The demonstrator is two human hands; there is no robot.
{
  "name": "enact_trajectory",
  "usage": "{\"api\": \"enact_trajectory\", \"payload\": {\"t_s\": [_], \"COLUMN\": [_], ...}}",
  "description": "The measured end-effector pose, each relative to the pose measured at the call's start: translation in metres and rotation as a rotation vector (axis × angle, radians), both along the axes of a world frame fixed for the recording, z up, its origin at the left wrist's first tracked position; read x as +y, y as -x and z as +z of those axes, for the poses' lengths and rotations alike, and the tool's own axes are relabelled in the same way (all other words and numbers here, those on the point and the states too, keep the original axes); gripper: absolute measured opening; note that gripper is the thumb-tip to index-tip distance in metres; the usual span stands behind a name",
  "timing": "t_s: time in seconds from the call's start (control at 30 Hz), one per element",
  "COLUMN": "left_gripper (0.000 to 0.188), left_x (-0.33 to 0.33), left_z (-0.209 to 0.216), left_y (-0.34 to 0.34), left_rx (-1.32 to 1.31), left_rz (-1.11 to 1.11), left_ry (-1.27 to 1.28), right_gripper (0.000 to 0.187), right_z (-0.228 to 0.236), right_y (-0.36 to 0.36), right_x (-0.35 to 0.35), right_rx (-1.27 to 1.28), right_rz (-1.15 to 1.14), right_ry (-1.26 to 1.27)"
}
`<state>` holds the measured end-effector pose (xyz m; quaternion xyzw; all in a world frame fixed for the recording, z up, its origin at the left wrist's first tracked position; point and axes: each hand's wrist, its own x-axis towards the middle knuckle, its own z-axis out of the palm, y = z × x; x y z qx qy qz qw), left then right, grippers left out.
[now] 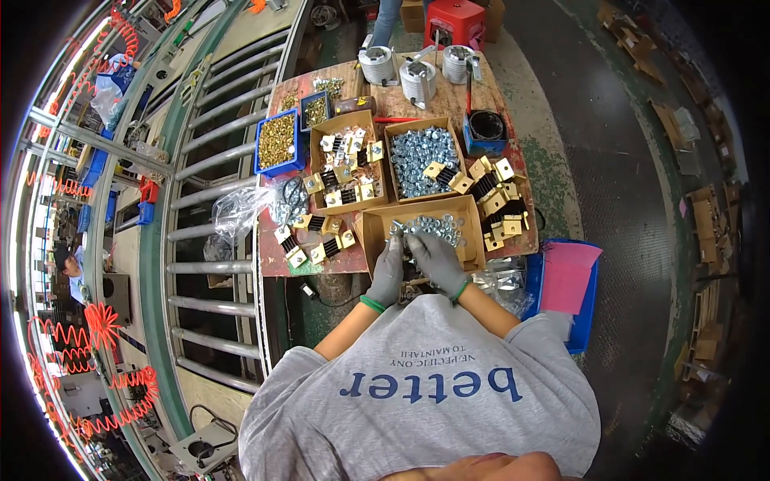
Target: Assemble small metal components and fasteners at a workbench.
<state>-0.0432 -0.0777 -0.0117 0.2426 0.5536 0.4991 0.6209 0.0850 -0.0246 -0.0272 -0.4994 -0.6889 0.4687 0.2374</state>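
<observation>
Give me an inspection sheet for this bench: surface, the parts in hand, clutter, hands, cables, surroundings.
Surface: wooden table, worn, crowded with boxes.
Job's things: near cardboard box holding silver nuts; a small part between both hands, too hidden to identify.
Clutter: far box of silver nuts; box of brass and black parts; blue bin of brass pieces; loose brass parts; three finned metal cylinders; plastic bags.
Hands: left hand and right hand, grey-gloved, together at the near box's front edge.
Cables: orange coiled hoses at left.
Surroundings: roller conveyor; blue crate; red stool.
</observation>
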Motion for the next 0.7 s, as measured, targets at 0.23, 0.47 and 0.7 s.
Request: {"api": "enact_trajectory", "payload": {"t_s": [0.23, 0.47, 0.7], "left_gripper": [0.048, 0.051, 0.052], "left_x": [-0.004, -0.003, 0.002], "left_z": [-0.031, -0.054, -0.036], "left_y": [0.005, 0.008, 0.001], "left_rx": [-0.036, 0.129, 0.192], "left_rz": [-0.028, -0.004, 0.009], "left_ry": [-0.186, -0.109, -0.106], "right_gripper": [0.020, 0.019, 0.020], "right_z": [0.023, 0.019, 0.005], "right_y": [0.004, -0.008, -0.007], "right_x": [-0.008, -0.008, -0.001], "right_rx": [0.196, 0.066, 0.030], "right_rz": [-0.103, 0.124, 0.054], "right_ry": [-0.251, -0.494, -0.156]}}
